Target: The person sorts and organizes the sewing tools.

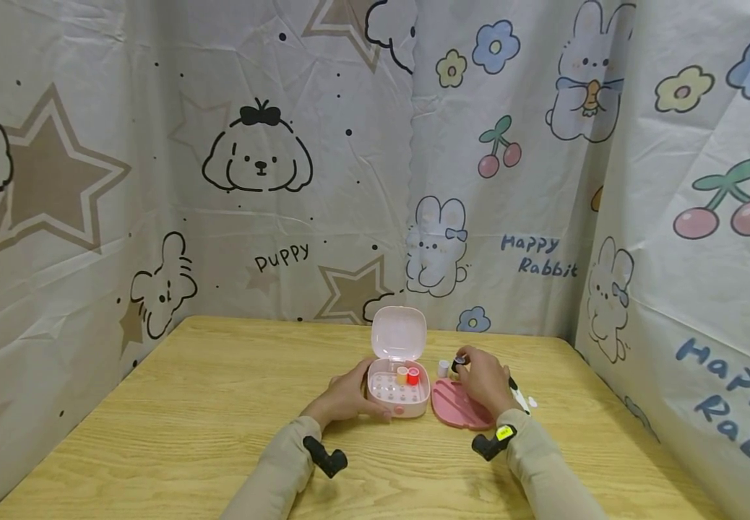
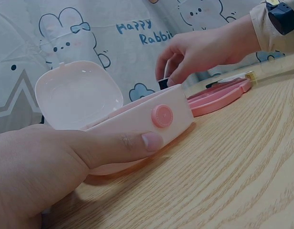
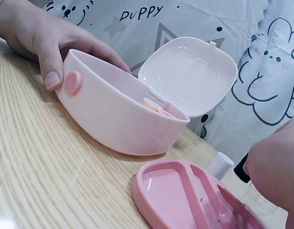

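A pale pink sewing box [image 1: 398, 409] stands with its lid [image 1: 399, 332] raised. Inside it, a red thread spool [image 1: 413, 376] and a light orange one [image 1: 402, 375] stand among rows of small pegs. My left hand [image 1: 347, 393] grips the box's left side, its thumb along the front near the round pink button [image 2: 162, 116]. Behind the darker pink tray [image 3: 158, 198], my right hand [image 1: 487, 379] pinches a black thread spool [image 3: 241, 170] between thumb and fingers. A white thread spool [image 3: 220, 164] stands just left of the black one.
Beyond the tray's right edge lie a slim black-and-white tool [image 1: 518, 396] and a small white piece [image 1: 532, 401], partly behind my right wrist. Printed curtains [image 1: 342, 180] enclose the wooden table [image 1: 232, 404] at the back and both sides.
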Demonstrator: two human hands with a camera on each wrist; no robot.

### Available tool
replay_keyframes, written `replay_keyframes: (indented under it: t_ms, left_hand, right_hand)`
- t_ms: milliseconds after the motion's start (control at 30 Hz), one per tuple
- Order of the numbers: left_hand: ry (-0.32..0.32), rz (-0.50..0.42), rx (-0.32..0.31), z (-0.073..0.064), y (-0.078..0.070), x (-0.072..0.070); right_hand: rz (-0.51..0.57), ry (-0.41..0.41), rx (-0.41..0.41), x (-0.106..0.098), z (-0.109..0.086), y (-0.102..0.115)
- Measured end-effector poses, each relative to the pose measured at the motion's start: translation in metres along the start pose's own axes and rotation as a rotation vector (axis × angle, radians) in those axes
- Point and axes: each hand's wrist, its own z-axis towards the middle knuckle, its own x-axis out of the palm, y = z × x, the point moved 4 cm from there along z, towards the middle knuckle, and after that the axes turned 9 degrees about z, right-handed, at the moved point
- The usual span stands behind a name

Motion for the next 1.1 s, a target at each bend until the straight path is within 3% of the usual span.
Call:
replay_keyframes:
  t_ms: [600, 1100]
  left_hand:
    - [0.004, -0.004, -0.005, 0.0, -0.002, 0.0]
    - [-0.004, -0.003, 0.007, -0.001, -0.002, 0.0]
  right_hand:
    - [0.047, -0.017, -0.029, -0.001, 0.003, 0.021]
    - [0.043, 0.031, -0.074, 0.008, 0.003, 0.044]
